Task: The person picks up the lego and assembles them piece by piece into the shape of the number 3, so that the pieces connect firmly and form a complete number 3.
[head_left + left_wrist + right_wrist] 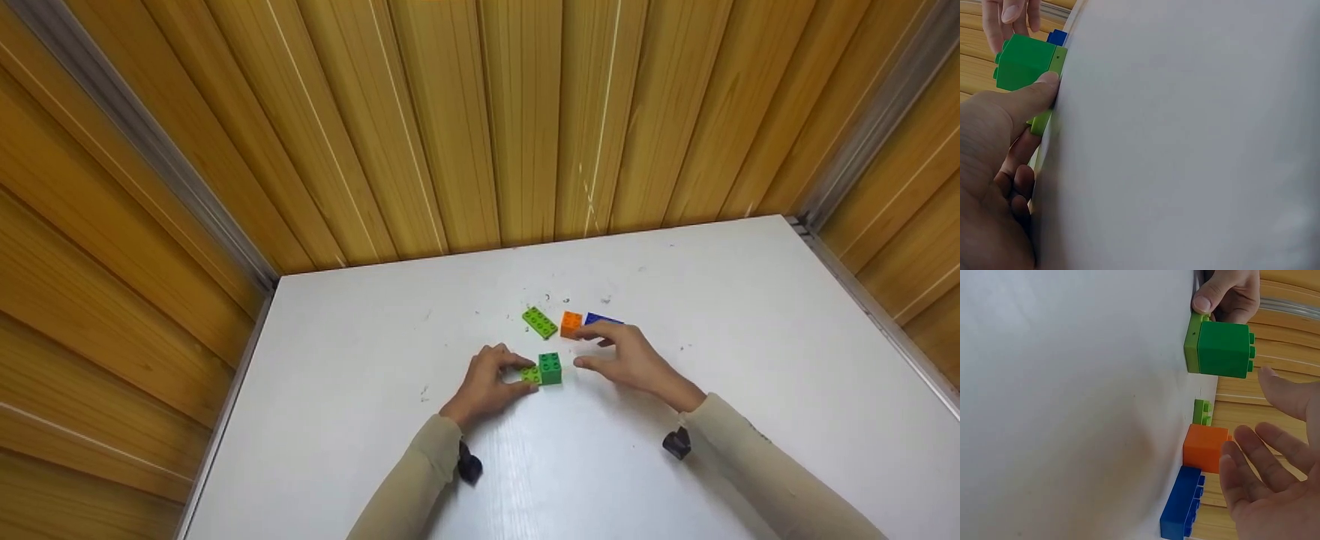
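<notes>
My left hand (pixel 487 380) pinches a flat lime-green building brick (pixel 531 374) between thumb and fingers, low on the white table. On one end of that brick sits a taller green brick (pixel 550 368), studs up. To the right, my right hand (pixel 628 360) is held over the table with fingers spread and nothing between them. Close to its fingertips lies an orange brick (pixel 571 324). A blue brick (pixel 1181 503) is beside the orange one, partly covered by the right hand in the head view. Another flat lime-green brick (pixel 539 322) lies left of the orange brick.
The white table (pixel 360 360) meets yellow wood-look panels (pixel 450 127) at its back and sides. Small dark marks (pixel 606 301) dot the surface behind the bricks. A black device (pixel 469 463) is on the left wrist, another black device (pixel 676 444) on the right.
</notes>
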`<state>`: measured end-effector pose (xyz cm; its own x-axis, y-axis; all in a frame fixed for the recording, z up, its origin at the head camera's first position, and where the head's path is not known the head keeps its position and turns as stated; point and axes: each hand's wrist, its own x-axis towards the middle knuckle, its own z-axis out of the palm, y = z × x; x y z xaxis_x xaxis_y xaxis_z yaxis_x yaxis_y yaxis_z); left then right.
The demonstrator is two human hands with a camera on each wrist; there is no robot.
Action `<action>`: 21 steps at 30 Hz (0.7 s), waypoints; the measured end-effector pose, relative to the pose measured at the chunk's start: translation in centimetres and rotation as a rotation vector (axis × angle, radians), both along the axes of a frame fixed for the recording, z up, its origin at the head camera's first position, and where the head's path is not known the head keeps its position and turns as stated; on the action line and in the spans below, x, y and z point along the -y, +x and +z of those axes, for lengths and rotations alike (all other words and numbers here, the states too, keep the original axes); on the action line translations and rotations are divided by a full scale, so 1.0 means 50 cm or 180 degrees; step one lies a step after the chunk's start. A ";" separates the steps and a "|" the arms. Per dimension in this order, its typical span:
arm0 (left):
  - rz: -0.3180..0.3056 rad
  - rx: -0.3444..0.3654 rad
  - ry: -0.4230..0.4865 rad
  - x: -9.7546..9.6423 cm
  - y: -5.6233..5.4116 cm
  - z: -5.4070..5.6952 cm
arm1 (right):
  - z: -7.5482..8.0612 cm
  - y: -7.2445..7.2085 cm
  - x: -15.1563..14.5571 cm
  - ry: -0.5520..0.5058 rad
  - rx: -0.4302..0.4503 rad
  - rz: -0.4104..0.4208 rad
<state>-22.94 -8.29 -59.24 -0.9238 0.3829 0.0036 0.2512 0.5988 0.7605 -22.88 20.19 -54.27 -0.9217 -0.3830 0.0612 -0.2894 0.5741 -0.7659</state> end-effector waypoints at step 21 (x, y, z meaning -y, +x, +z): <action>-0.0004 -0.0040 0.0021 0.001 -0.002 -0.004 | 0.001 -0.042 -0.043 0.0064 -0.0187 -0.0392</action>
<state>-23.05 -8.33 -59.43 -0.9232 0.3840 0.0177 0.2614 0.5934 0.7613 -25.00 22.35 -54.24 -0.9569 -0.2688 0.1100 -0.2599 0.6231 -0.7377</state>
